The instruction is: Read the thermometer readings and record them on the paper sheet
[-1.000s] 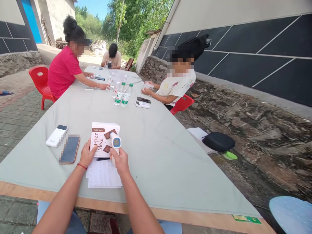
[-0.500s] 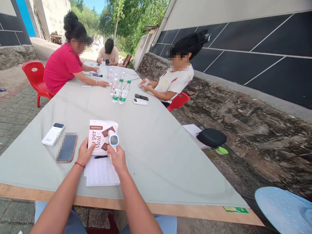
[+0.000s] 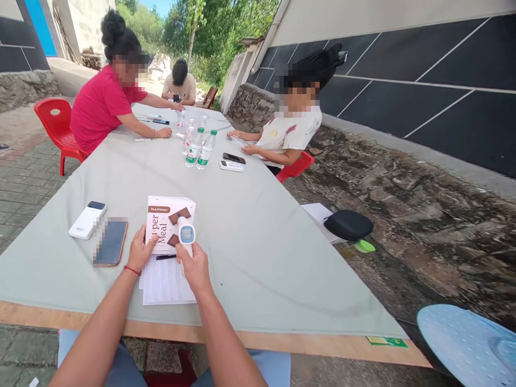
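Co-worker's hand (image 3: 178, 107) reached farther. Near table's (image 3: 290, 290) front edge, left hand (image 3: 141, 250) clasped box (image 3: 159, 228), seemingly steadying it; right hand (image 3: 194, 266) gripped thermometer (image 3: 186, 235).

Phone (image 3: 112, 243) left of box (image 3: 164, 219) (power bank (image 3: 87, 220) farther left); pen (image 3: 165, 257) on papers (image 3: 167, 285); bottles (image 3: 193, 151) beyond.

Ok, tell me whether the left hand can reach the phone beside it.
Probably yes: the phone lies just beside the left hand with nothing between, though that hand is gripping the box.
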Demonstrator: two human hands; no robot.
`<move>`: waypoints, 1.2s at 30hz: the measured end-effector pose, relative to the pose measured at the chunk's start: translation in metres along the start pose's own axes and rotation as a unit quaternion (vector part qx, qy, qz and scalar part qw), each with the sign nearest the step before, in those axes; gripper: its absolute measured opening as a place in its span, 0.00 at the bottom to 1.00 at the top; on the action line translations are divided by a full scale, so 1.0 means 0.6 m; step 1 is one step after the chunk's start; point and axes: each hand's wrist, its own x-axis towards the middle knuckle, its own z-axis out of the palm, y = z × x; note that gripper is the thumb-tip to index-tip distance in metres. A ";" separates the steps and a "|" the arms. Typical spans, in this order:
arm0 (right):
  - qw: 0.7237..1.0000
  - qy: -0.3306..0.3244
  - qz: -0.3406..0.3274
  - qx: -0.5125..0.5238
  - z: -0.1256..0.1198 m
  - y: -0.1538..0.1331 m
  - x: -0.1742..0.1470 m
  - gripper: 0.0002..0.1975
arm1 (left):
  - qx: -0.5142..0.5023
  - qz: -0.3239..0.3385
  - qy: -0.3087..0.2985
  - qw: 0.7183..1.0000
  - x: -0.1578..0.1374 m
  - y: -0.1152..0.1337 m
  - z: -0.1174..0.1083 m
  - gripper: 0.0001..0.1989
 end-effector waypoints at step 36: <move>0.829 0.018 0.001 -0.559 -0.275 0.151 0.015 0.23 | -0.132 -0.024 -0.031 0.990 0.099 0.020 0.001 0.30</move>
